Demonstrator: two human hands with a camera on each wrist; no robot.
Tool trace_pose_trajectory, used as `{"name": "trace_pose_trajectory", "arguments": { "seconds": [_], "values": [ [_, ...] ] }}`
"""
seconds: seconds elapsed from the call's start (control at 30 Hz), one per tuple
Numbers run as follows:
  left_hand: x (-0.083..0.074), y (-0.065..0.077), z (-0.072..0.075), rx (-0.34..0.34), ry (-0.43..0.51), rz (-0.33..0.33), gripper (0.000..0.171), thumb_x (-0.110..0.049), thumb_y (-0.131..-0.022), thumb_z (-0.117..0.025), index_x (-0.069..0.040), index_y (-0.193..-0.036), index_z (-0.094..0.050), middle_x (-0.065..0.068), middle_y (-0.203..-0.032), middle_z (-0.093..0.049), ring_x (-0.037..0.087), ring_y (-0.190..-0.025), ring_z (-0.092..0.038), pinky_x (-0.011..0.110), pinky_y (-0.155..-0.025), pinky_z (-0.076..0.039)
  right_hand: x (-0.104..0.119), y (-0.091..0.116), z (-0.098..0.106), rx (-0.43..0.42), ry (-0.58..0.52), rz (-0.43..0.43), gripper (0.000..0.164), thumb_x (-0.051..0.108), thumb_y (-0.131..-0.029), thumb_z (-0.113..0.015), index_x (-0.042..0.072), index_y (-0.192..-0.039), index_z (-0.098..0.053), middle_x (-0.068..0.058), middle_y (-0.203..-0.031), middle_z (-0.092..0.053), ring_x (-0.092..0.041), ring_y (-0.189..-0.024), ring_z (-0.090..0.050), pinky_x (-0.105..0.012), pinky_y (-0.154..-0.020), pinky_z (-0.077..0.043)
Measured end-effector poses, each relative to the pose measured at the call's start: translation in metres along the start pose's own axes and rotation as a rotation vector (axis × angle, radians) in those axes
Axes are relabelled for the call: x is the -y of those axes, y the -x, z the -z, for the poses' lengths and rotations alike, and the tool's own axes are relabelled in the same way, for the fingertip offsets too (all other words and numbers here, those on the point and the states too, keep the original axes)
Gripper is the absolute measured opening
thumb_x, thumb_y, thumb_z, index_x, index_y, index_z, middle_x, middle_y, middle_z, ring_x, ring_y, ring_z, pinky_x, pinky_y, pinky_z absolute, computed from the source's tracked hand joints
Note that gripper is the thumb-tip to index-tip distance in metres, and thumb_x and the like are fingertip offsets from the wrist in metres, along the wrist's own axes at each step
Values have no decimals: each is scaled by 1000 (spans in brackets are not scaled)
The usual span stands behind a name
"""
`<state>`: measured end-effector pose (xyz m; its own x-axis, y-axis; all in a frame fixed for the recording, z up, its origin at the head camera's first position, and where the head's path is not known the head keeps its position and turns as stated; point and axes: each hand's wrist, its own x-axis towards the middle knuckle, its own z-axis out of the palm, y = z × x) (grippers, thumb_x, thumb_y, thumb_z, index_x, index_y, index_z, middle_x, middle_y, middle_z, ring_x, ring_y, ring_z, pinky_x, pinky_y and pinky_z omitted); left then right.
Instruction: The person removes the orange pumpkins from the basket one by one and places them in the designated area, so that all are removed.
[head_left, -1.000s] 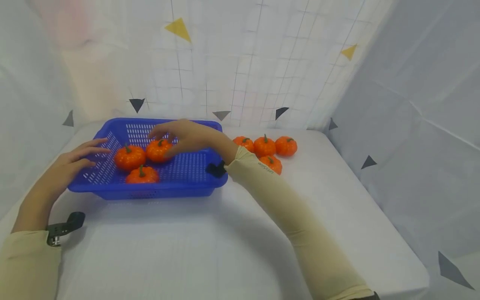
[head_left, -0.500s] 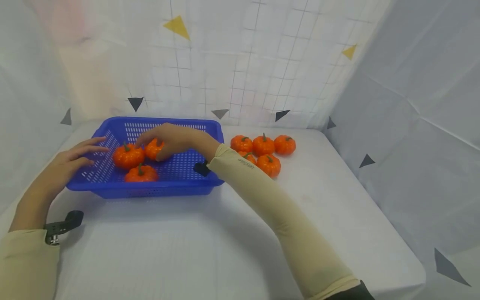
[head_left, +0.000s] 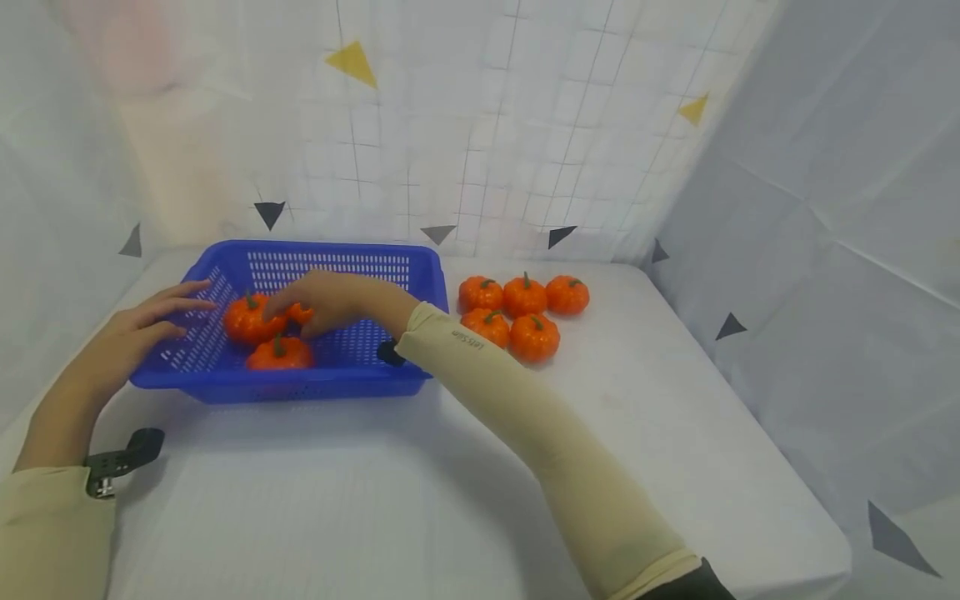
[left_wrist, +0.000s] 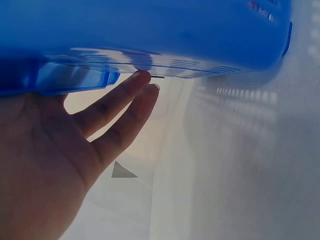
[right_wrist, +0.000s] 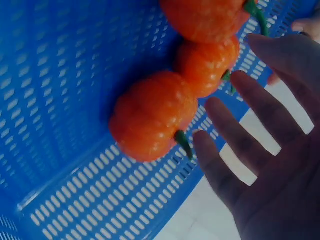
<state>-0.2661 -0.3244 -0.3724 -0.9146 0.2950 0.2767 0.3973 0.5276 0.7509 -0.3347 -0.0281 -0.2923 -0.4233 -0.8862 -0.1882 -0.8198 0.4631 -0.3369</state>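
A blue plastic basket [head_left: 315, 383] with slotted walls holds three orange pumpkins with green stems: one at the left [head_left: 246, 323], one in front [head_left: 281, 356], and one behind [head_left: 299, 314] partly hidden by my right hand [head_left: 337, 302]. That hand reaches over the basket's right side, palm down. In the right wrist view its fingers [right_wrist: 255, 150] are spread beside the pumpkin stems, and the largest-looking pumpkin [right_wrist: 152, 117] lies closest to the camera. My left hand [head_left: 127, 342] is at the basket's left rim, fingers extended; in the left wrist view two fingers [left_wrist: 125, 120] reach close to the blue wall.
Several more orange pumpkins [head_left: 525, 297] sit clustered on the white table [head_left: 660, 442] just right of the basket. A white gridded sheet [head_left: 450, 125] hangs behind, and a grey sheet [head_left: 810, 208] stands along the right side.
My right hand has moved left and lower inside the basket, toward the left and front pumpkins. Its sleeve has uncovered pumpkins on the table. My left hand has stayed at the rim.
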Motion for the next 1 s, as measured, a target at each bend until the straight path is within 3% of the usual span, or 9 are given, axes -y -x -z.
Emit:
{"name": "trace_pose_trajectory", "arguments": {
  "seconds": [0.1,0.27,0.5,0.7,0.77,0.97,1.0],
  "values": [
    [0,-1,-1,-1,10,-34,40,-5,-109,-41,-5,-146,-58,-6,-167,-33,-2,-149,-18,29,-119,-10,2,0,-2,9,18,12,50,15,-100,-72,19,-148,-60,5,-148,-59,-9,-134,-50,-16,-110,-34],
    [-1,-4,0,-6,11,-55,42,-2,-109,-41,-7,-146,-59,-9,-166,-34,2,-152,-17,35,-123,-7,3,0,-3,9,16,24,51,17,-100,-72,19,-150,-58,4,-148,-57,-12,-133,-50,-16,-109,-35],
    [-3,-3,1,-6,19,-21,41,-4,-109,-42,-7,-147,-59,-11,-166,-34,2,-152,-17,41,-124,-6,3,-3,-7,35,-27,-9,55,15,-99,-73,20,-151,-56,6,-149,-55,-13,-132,-49,-16,-105,-38],
    [-2,-2,2,4,4,23,40,-11,-111,-41,-6,-148,-56,-7,-169,-29,-5,-148,-14,72,-118,-2,1,-8,-14,164,-75,-60,57,15,-98,-74,29,-151,-56,11,-147,-52,-10,-130,-43,-16,-104,-38],
    [-1,0,1,6,7,36,40,-13,-111,-42,-7,-149,-56,-6,-169,-28,-5,-148,-14,71,-118,-3,0,-9,-17,195,-94,-86,58,14,-99,-73,33,-150,-55,11,-144,-50,-9,-128,-42,-16,-102,-40],
    [1,1,-1,2,-7,13,40,-12,-111,-41,-6,-148,-57,-4,-168,-31,-4,-148,-16,38,-123,-9,0,-8,-21,210,-143,-72,61,11,-100,-70,31,-153,-49,9,-150,-44,-8,-129,-39,-15,-101,-40],
    [1,2,0,0,-11,7,40,-13,-111,-41,-5,-147,-57,-4,-168,-31,-6,-148,-16,40,-123,-9,1,-8,-22,213,-146,-68,62,12,-100,-70,31,-154,-48,9,-152,-42,-8,-131,-37,-15,-102,-39]
  ]
}}
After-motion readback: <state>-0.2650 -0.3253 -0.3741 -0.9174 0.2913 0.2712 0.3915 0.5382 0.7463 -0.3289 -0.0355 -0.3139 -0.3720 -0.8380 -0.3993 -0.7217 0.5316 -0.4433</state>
